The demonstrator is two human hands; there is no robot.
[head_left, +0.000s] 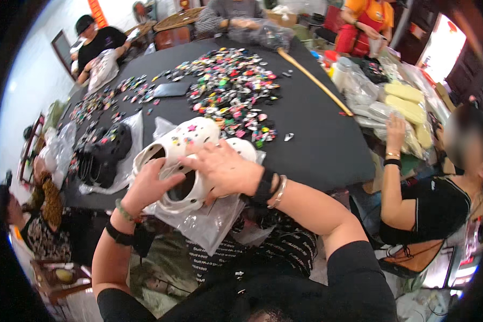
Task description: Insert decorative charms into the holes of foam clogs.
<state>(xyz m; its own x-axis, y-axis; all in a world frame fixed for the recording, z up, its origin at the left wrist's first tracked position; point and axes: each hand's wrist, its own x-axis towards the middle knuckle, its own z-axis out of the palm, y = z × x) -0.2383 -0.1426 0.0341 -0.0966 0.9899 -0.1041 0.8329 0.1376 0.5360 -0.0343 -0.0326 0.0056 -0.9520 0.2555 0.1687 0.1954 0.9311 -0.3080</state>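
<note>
A pair of white clogs [190, 131] lies at the near edge of the black table, on a clear plastic bag [214, 225]. The left clog carries a pink star and other small coloured charms. My left hand [147, 188] is closed on the heel end of the clogs, its thumb near the foot opening. Across the right clog lies my right hand [228, 169], bent round its upper with the fingertips toward the left clog. Its palm side is hidden, and so is much of the right clog.
Many loose shoe charms [228, 80] cover the black table [316, 129], with a dark flat tray [172, 89] among them. Black clogs [110, 150] sit on plastic at left. A wooden stick [316, 83] lies at right, near bagged yellow clogs [405, 102]. Several people work around the table.
</note>
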